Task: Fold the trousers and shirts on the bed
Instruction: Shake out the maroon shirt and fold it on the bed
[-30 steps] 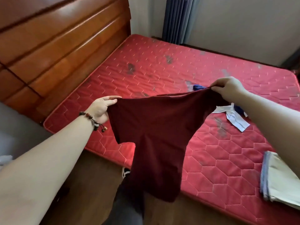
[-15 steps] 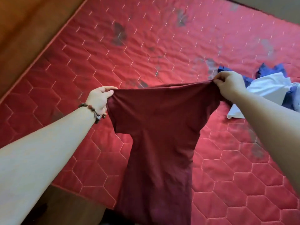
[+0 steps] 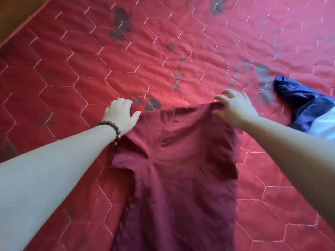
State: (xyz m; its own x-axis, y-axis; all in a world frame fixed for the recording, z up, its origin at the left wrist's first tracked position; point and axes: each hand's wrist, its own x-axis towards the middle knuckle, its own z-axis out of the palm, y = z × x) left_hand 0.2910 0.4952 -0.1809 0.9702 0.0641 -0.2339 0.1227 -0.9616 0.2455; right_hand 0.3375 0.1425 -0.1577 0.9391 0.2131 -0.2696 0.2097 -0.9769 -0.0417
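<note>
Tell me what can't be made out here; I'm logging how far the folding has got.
- Maroon shirt: hem cut off by the head view's bottom edge.
- Left hand: fingertips curl out of sight, so its grip is unclear.
- Blue garment and white garment: cut off by the right edge; type unclear.
- Right hand: motion-blurred at the shirt's top edge.

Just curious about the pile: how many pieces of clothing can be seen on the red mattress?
3: a maroon shirt spread in the middle, a dark blue garment at the right edge, and a white garment beside it. More may lie out of view.
</note>
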